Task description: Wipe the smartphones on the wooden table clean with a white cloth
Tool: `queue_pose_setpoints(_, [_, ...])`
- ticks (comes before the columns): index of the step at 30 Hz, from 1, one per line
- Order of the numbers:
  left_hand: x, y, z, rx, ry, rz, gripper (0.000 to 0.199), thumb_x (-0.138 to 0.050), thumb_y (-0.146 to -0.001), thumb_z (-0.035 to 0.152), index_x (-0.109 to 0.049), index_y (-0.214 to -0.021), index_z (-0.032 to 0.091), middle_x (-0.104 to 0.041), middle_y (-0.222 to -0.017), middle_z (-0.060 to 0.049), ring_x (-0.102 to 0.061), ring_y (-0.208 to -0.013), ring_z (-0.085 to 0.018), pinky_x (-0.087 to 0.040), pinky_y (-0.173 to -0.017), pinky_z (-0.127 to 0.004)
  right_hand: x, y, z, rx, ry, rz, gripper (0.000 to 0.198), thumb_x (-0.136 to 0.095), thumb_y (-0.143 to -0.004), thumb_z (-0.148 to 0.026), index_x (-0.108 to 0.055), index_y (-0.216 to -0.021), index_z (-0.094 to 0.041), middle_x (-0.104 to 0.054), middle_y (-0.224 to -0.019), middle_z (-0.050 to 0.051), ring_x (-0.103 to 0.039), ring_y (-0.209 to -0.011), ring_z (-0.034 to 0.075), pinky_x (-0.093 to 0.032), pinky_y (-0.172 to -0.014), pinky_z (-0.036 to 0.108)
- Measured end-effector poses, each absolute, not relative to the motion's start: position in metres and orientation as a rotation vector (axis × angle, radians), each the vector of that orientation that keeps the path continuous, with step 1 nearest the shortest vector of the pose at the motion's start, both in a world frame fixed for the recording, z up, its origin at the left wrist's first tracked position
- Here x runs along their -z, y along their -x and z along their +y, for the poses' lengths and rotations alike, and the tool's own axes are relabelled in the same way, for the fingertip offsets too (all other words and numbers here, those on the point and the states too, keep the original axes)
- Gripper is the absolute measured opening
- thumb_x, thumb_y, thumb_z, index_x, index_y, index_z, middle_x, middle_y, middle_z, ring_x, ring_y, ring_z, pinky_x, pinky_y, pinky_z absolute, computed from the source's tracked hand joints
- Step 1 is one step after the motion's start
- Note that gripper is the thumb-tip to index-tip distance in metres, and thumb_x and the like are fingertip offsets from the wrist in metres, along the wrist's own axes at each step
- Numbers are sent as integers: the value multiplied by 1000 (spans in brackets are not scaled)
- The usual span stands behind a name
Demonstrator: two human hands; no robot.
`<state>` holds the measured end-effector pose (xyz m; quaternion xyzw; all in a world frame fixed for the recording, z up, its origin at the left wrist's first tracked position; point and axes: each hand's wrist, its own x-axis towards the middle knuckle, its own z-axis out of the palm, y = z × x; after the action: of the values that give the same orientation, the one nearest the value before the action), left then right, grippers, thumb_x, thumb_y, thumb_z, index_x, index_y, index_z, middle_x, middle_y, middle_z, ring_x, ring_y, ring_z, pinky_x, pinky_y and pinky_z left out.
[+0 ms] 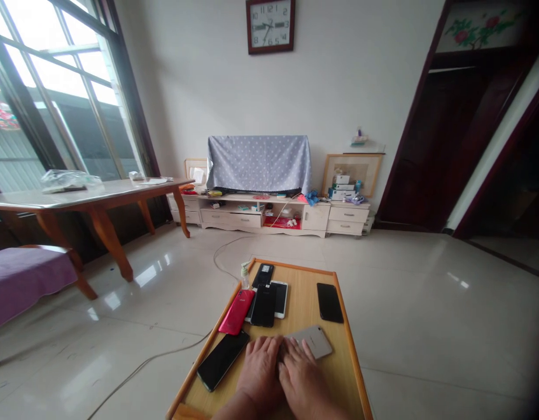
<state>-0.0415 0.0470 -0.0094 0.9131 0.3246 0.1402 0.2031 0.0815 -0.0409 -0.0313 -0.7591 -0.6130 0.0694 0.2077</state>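
My left hand (261, 364) lies palm down on the low wooden table, its fingers stretched forward, close against my right hand. My right hand (302, 373) is also palm down, with its fingers over the near left end of a gold phone (318, 343) lying back up. What is under both palms is hidden. Left of my hands lies a black phone (223, 359), screen up. Beyond it are a red phone (237, 312) and a black phone (263, 306) lying over a white phone (281, 300). Another dark phone (329, 302) lies alone at the right.
The table (302, 277) has a raised orange-brown rim. A pump bottle (245, 276) stands near its far left edge, beside another dark phone (264, 274). A cable (151, 359) runs over the floor. A large table (98, 198) stands at left, a white cabinet (230, 220) ahead.
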Motion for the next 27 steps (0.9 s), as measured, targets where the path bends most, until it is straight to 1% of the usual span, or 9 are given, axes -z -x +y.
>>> queue_pose_setpoints(2, [9, 43, 48, -381, -2548, 910, 57, -57, -78, 46, -52, -132, 30, -64, -127, -3, -51, -118, -26, -33, -104, -40, 30, -81, -43, -185, 2122, -1708, 49, -27, -104, -35, -51, -146, -25, -49, -150, 4, -40, -142, 22, -15, -124, 46])
queue_pose_setpoints(5, [7, 46, 48, -378, -2559, 918, 61, -59, -73, 41, -52, -132, 28, -64, -127, -4, -49, -120, -27, -31, -107, -41, 30, -105, -47, -90, 2321, -1573, 51, -26, -104, -37, -56, -141, -20, -51, -149, 8, -40, -143, 25, -13, -123, 50])
queue_pose_setpoints(8, [6, 48, 48, -389, -2548, 926, 65, -60, -69, 39, -52, -132, 27, -63, -129, -4, -47, -122, -27, -29, -109, -41, 29, -121, -50, -17, 2461, -1444, 53, -25, -104, -39, -56, -141, -16, -50, -149, 11, -38, -143, 28, -14, -123, 53])
queue_pose_setpoints(12, [7, 50, 50, -353, -2542, 934, 59, -54, -75, 42, -53, -132, 27, -63, -130, -5, -48, -121, -27, -29, -108, -43, 27, -88, -50, -94, 2344, -1539, 54, -23, -105, -41, -57, -140, -18, -49, -150, 9, -38, -143, 27, -17, -123, 52])
queue_pose_setpoints(16, [7, 52, 51, -241, -2539, 977, 61, -50, -78, 40, -50, -137, 27, -60, -135, -6, -46, -125, -28, -27, -110, -45, 24, -54, -49, -176, 2146, -1696, 50, -29, -104, -43, -51, -145, -25, -50, -148, 7, -44, -140, 26, -18, -122, 55])
queue_pose_setpoints(20, [1, 56, 50, -294, -2536, 944, 60, -51, -76, 43, -53, -134, 27, -61, -134, -7, -47, -125, -29, -28, -110, -44, 27, -78, -58, -110, 2372, -1520, 47, -30, -103, -37, -61, -136, -26, -52, -146, 7, -41, -141, 30, -16, -121, 60])
queue_pose_setpoints(22, [-1, 58, 49, -315, -2538, 925, 62, -54, -73, 43, -54, -132, 26, -62, -132, -7, -48, -123, -29, -28, -110, -43, 30, -94, -62, -67, 2471, -1447, 46, -31, -102, -34, -63, -135, -26, -52, -146, 7, -40, -142, 31, -15, -120, 62])
queue_pose_setpoints(24, [-1, 59, 49, -317, -2541, 924, 63, -54, -72, 41, -54, -133, 26, -62, -131, -7, -48, -123, -29, -29, -109, -43, 33, -98, -63, -47, 2507, -1404, 47, -30, -103, -36, -62, -136, -26, -52, -146, 7, -39, -142, 31, -16, -120, 63])
queue_pose_setpoints(27, [6, 60, 52, -324, -2529, 936, 60, -52, -75, 42, -54, -133, 26, -62, -132, -8, -48, -124, -29, -28, -109, -45, 36, -74, -56, -81, 2451, -1428, 53, -26, -104, -44, -61, -137, -22, -51, -147, 11, -41, -141, 31, -21, -119, 61])
